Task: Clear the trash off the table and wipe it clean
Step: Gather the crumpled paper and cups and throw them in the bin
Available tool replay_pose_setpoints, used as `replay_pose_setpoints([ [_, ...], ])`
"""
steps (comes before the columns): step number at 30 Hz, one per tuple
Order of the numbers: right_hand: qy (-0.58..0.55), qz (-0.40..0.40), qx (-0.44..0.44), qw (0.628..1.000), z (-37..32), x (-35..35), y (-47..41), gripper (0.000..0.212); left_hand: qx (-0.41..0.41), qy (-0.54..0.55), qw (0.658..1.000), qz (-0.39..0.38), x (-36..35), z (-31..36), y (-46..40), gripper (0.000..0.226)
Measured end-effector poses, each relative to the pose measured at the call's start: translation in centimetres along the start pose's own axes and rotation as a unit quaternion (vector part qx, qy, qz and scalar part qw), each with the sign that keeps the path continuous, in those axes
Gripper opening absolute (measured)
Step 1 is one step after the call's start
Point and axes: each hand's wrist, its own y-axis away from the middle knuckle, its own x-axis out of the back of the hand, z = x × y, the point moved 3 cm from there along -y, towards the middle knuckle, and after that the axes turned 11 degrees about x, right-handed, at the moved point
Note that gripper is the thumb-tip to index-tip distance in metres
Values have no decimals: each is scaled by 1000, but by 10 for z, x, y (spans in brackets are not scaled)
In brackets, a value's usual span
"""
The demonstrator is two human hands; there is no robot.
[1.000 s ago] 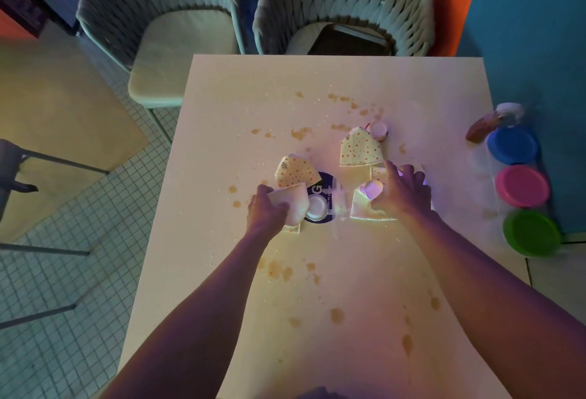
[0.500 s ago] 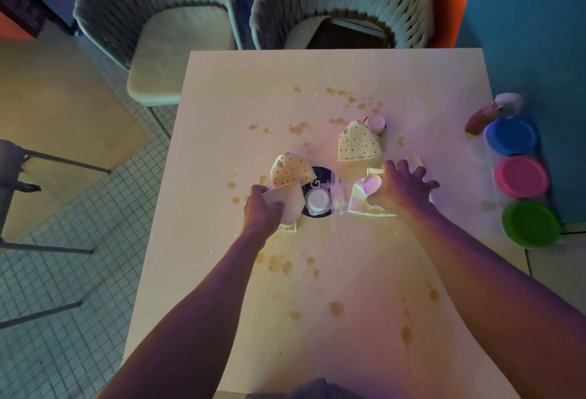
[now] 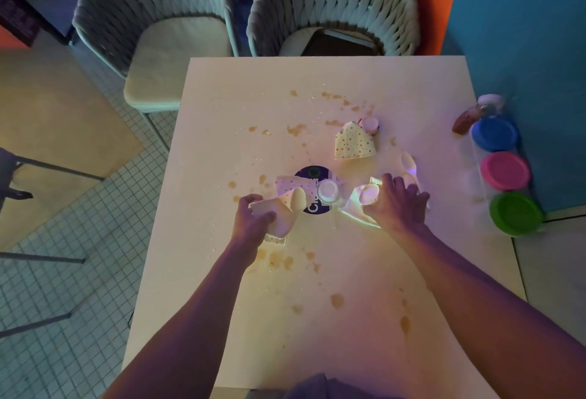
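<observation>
- Change, left hand (image 3: 252, 219): a second ago it gripped a white cup beside a dotted napkin standing at the dark disc's 10 o'clock; now the fingers curl round a white paper piece (image 3: 275, 213) and the dotted napkin (image 3: 293, 188) lies flattened against it, partly over the disc.
- Change, right hand (image 3: 396, 205): earlier the fingers lay together over the white sheet; now they are spread and bent, pressing on the white sheet (image 3: 358, 208), with a pale round piece (image 3: 369, 193) just beside the thumb. Whether they pinch anything cannot be told.
- Dark disc (image 3: 312, 176): table centre, printed letters partly covered; a small white lidded cup (image 3: 328, 191) stands on it, contents not visible.
- Second dotted napkin (image 3: 353, 142): at 1 o'clock from the disc, tented, with a small pinkish cup (image 3: 369, 124) touching its far edge; contents unclear.
- White spoon (image 3: 409, 162): at 12 o'clock from the right hand, near the fingertips.
- Table (image 3: 253, 319): pale top, brown spill spots (image 3: 336, 300) scattered near and far.
- Three lidded containers at 3 o'clock, in a row along the wall: blue lid (image 3: 494, 134), pink lid (image 3: 505, 171), green lid (image 3: 515, 213); contents hidden.
- Brown bottle (image 3: 464, 121): beside the blue lid, tilted.
- Two woven chairs (image 3: 333, 8) at 12 o'clock.
</observation>
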Motion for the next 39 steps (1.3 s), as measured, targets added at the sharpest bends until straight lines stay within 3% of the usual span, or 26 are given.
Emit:
replay_pose_setpoints([
  [10,-206,25,-89,974,5,-9,40,44,8,22,999,23,23,-13,20,59],
  [13,-259,16,-130,957,11,-12,55,44,15,25,999,43,27,-24,28,49],
  [19,-351,5,-143,925,24,-13,88,53,14,22,998,49,21,-42,60,56],
  [26,-405,39,-159,900,53,-18,144,51,-23,-42,999,-26,-27,-59,108,61],
  [30,-458,75,-183,867,82,-30,189,49,-63,-93,991,-72,-63,-74,135,58],
  [39,-496,125,-269,816,143,-63,293,59,-122,-225,952,-166,-150,-112,193,41],
])
